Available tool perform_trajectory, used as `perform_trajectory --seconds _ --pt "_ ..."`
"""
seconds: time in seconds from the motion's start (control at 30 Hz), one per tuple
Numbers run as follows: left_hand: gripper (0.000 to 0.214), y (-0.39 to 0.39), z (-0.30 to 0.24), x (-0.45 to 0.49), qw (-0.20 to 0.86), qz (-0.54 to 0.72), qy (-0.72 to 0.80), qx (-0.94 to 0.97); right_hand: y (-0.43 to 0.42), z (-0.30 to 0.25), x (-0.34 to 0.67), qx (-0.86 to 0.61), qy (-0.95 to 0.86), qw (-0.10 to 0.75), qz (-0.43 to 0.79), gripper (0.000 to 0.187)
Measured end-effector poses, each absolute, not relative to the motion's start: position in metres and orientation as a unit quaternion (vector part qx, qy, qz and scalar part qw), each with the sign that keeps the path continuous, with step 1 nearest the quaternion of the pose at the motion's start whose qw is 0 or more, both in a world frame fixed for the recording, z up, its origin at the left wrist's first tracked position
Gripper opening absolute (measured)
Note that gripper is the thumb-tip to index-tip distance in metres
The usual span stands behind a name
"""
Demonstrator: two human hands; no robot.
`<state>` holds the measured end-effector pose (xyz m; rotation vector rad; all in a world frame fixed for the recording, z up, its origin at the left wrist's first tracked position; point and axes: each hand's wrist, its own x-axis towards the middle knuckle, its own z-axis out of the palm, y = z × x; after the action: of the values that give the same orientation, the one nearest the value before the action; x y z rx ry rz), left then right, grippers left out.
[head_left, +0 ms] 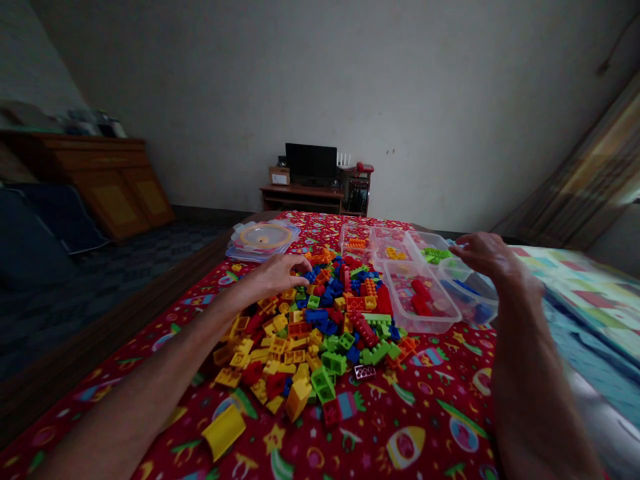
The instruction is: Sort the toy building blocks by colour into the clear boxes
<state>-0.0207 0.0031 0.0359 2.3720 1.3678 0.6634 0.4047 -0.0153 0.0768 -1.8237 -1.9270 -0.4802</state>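
Note:
My left hand [285,273] reaches over the far left side of a heap of toy building bricks [320,320]. Its thumb and fingers are curved and apart, close to some blue bricks, with nothing clearly held. On the right, my right hand [487,257] hovers above the clear plastic containers, its fingers stretched to the left beside the tub with green bricks [436,255]. No brick shows in it, though its underside is hidden. Blue bricks [481,312] lie in a tub under this hand. The container nearest me holds red bricks [421,298].
Behind are compartments with orange bricks [357,244] and yellow bricks [396,254]. Stacked clear lids [263,239] lie at the far left. A single yellow curved piece [224,432] sits near me on the red patterned cloth [400,407]. A monitor [311,164] stands by the wall.

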Motion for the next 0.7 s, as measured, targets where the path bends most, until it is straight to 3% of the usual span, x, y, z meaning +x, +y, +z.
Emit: perform_trajectory --seconds 0.1,0.33,0.43,0.57,0.7 --pt "0.028 0.002 0.037 -0.018 0.230 0.259 0.479 0.806 -0.024 0.085 0.342 -0.681 -0.690 0.184 -0.162 0.023" --pt "0.050 -0.007 0.045 -0.015 0.368 0.374 0.467 0.712 -0.045 0.061 0.216 -0.474 -0.853 0.210 -0.061 0.030" --pt "0.047 -0.013 0.046 -0.011 0.388 0.371 0.453 0.711 -0.048 0.046 0.198 -0.438 -0.866 0.233 -0.059 0.045" --pt "0.048 -0.016 0.042 -0.002 0.399 0.335 0.428 0.739 -0.049 0.042 0.197 -0.430 -0.872 0.222 -0.068 0.028" --pt "0.050 -0.012 0.039 -0.003 0.322 0.314 0.425 0.786 -0.050 0.049 0.200 -0.444 -0.870 0.197 -0.079 0.023"
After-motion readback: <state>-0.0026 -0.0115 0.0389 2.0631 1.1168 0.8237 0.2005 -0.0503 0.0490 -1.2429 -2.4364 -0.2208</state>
